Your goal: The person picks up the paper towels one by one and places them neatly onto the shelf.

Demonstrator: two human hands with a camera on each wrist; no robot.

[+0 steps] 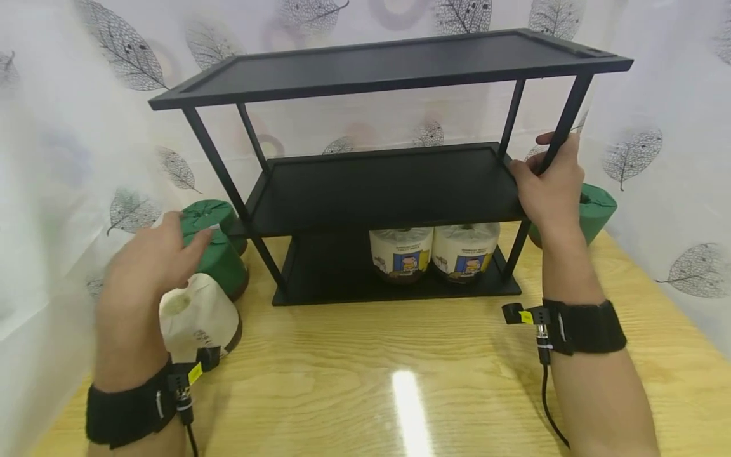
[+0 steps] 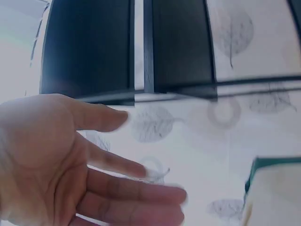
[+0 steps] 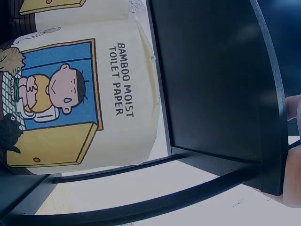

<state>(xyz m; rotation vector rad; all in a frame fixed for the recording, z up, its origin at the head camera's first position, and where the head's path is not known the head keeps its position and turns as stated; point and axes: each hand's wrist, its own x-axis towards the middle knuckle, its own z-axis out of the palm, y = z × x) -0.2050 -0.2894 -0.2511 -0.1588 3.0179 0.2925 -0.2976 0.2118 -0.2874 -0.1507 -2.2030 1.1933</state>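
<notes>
A black three-tier shelf rack (image 1: pixel 388 190) stands on the table. On its bottom tier, toward the right, sit two cream toilet paper rolls (image 1: pixel 401 254) with a cartoon; the label reads "Bamboo moist toilet paper" on one roll (image 3: pixel 113 94) in the right wrist view. My right hand (image 1: pixel 549 184) grips the rack's right side at the middle tier, by the front post. My left hand (image 1: pixel 154 260), slightly blurred, hovers with extended fingers by the left-side rolls. In the left wrist view, this hand's (image 2: pixel 94 174) palm holds nothing.
Left of the rack are two green-wrapped rolls (image 1: pixel 219 266) and a cream roll (image 1: pixel 200 314) in front of them. Another green roll (image 1: pixel 596 206) stands right of the rack, partly behind my right arm. Leaf-patterned curtain (image 1: pixel 639 152) surrounds the wooden table (image 1: pixel 320 374).
</notes>
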